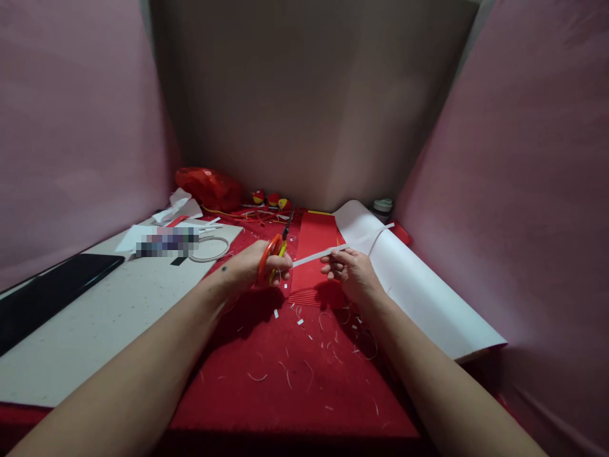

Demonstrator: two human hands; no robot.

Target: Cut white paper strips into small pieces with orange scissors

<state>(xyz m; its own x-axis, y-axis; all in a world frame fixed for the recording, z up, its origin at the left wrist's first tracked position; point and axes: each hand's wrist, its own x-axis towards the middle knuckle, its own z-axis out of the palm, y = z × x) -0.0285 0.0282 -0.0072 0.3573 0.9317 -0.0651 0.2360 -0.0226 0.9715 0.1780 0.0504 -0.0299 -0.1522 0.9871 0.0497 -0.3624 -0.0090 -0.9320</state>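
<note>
My left hand (257, 265) is closed round the orange and yellow handles of a pair of scissors (269, 251), whose dark blades point up and away from me. One end of a narrow white strip (311, 257) meets the fingertips of that same hand. My right hand (354, 271) pinches the strip farther along, and its loose end curls off to the right. Beneath both hands lies a ribbed red sheet (316, 231) on the red cloth (285, 381). Whether the left fingers also grip the strip firmly is hard to see.
Left are a pale board (114, 324), a black flat device (52, 295) and a white ring (209, 249). A red bag (209, 188) and small red-yellow figures (273, 200) stand behind. A large curled white sheet (419, 285) lies right, near a lidded container (382, 208). Scraps litter the cloth.
</note>
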